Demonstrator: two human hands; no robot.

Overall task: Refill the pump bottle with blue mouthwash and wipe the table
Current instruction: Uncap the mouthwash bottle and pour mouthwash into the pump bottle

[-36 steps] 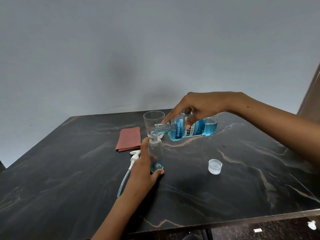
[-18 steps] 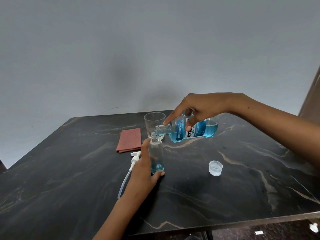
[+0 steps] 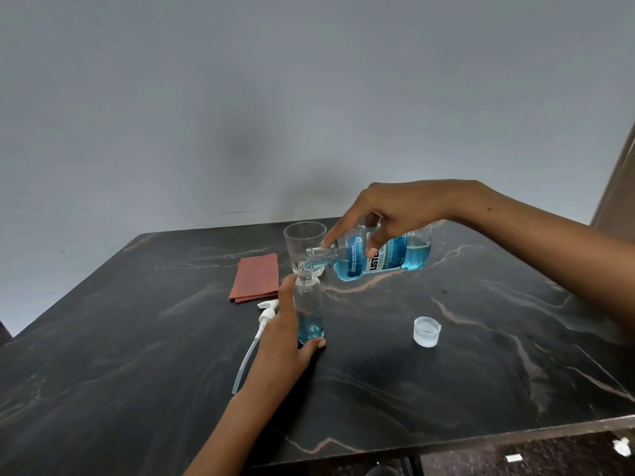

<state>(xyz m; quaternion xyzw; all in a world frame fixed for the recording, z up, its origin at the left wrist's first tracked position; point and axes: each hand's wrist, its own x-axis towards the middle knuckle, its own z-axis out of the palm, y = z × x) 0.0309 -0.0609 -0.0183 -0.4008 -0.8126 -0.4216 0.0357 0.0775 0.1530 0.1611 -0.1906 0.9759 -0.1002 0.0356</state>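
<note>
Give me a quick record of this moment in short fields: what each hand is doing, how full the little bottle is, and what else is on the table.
left hand: wrapped around the small bottle, holding it upright on the table
right hand: tipping the mouthwash bottle on its side, neck at the small bottle's mouth
small bottle fill: blue liquid only near the bottom
pump: lying on the table, left of the small bottle
cap: off, on the table to the right
cloth: folded, untouched
glass: behind the small bottle, looks empty
</note>
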